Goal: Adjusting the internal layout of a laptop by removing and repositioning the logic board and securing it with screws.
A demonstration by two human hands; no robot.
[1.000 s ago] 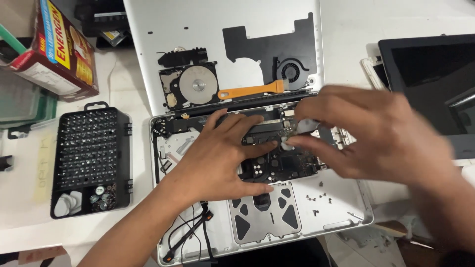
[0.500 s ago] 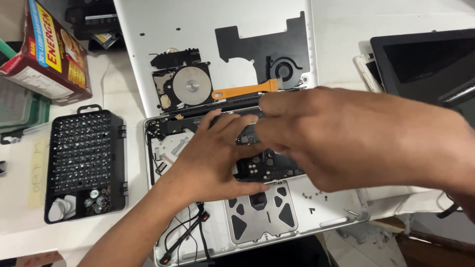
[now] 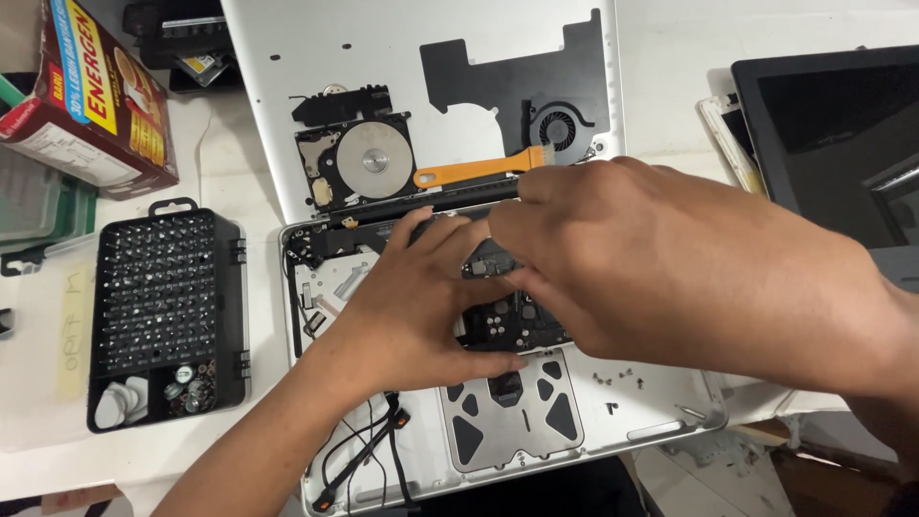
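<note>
Your right hand point(image 3: 670, 268) has come in lower and closer than it was a moment ago, so it now covers most of the middle of the frame; its fingers are curled and its tips pinch at a small dark part point(image 3: 490, 263) on the black circuit board point(image 3: 517, 321), though how firmly you hold it is hidden. Your left hand point(image 3: 421, 306) has stayed flat and spread on that board, thumb along its lower edge, pressing rather than gripping. That reads as the board being steadied while the small part is worked.

The board sits in the centre of the opened silver laptop shell point(image 3: 661, 402), above the trackpad underside point(image 3: 507, 412). A few loose screws point(image 3: 617, 378) lie on the shell to the right. Just above your hands an orange pry tool point(image 3: 474, 172) rests beside the bare hard drive point(image 3: 369, 163) and the fan point(image 3: 558, 129).

At the left, the black bit case point(image 3: 168, 316) holds rows of driver bits, with screws and small white pieces in its bottom compartments. A red carton point(image 3: 91, 91) stands upper left.
</note>
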